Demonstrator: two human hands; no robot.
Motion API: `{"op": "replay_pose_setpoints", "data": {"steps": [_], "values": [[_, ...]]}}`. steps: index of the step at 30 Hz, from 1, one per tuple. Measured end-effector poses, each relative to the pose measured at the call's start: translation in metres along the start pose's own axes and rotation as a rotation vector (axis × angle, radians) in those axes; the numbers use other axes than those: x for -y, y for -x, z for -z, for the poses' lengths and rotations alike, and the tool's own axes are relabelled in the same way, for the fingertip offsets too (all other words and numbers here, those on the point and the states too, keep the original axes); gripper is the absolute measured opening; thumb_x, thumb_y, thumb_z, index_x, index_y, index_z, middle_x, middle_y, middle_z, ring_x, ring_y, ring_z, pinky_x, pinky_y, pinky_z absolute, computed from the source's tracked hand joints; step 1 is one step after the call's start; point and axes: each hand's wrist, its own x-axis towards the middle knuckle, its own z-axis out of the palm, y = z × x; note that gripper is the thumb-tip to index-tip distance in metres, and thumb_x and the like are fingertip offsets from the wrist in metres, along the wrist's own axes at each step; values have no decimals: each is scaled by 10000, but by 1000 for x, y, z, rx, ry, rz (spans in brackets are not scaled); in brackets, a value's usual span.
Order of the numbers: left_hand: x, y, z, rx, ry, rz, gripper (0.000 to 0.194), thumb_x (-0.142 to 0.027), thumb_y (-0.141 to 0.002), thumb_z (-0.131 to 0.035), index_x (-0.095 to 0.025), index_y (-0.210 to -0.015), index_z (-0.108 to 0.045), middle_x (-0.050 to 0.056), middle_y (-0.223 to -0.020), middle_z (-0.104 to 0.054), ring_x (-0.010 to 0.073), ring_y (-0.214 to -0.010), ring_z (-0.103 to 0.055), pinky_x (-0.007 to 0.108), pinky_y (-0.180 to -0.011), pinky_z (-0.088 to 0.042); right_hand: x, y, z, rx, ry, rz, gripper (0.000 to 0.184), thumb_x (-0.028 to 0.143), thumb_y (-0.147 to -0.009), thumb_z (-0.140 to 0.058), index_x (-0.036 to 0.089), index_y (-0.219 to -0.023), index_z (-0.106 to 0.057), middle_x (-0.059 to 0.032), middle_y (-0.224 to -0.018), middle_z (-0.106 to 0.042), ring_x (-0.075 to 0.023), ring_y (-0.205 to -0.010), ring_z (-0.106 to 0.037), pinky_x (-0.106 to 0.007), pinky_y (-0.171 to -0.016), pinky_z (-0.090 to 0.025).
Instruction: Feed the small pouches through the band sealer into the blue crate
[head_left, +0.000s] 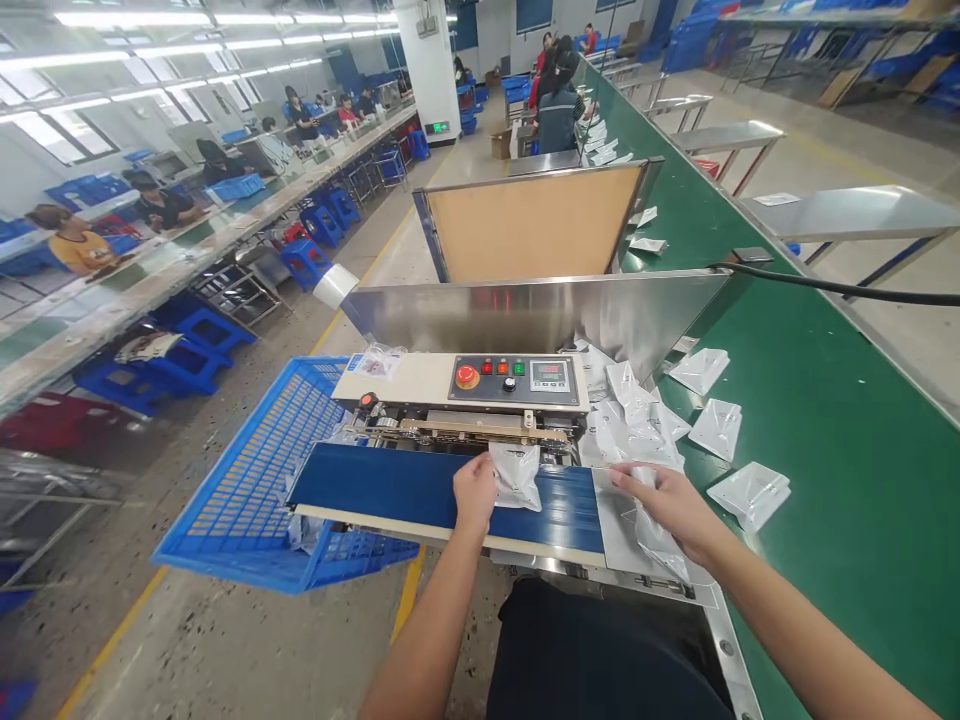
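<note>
Green conveyor belt (pixel 847 420): white pouches (pixel 716 428), spaced apart; flat dark object (pixel 751 256) by far edge. Blue sealer belt (pixel 375 482): one white pouch (pixel 517 475).

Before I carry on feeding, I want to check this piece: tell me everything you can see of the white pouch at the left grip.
The white pouch is small, glossy and creased, apparently plastic film; its contents cannot be made out. The left grip pinches its left edge. Its upper edge sits at the front of the cream-topped machine, while its lower part lies over the blue belt. Whether its underside rests on the belt is unclear.
</note>
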Motion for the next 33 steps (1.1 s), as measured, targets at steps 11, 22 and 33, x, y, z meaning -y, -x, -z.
{"op": "replay_pose_setpoints", "data": {"steps": [11,22,33], "values": [[-17,120,-66,611,-134,-356,452,-411,-916,-791,-188,-1308,-807,145,-1231,-812,308,-1083,-745,370,-932,-601,14,26,-47,-70,-566,-13,760,743,-818,-795,215,-1361,-734,-65,-940,-780,-254,-909,-735,-333,-769,-618],[-11,109,-86,513,-72,-280,518,-625,-1002,-637,-154,-919,-837,87,-883,-780,237,-852,-681,305,-814,-535,-10,36,-17,2,-270,154,597,796,-776,-794,210,-881,-845,-91,-882,-814,-282,-809,-721,-372,-746,-605],[25,45,-113,265,75,179,503,-589,-682,-890,-97,-774,-834,103,-738,-764,220,-690,-675,316,-671,-509,-27,-28,-41,-27,-390,-218,380,549,-688,-896,214,-648,-720,-1,-581,-635,-138,-529,-554,-266,-540,-501]]}}
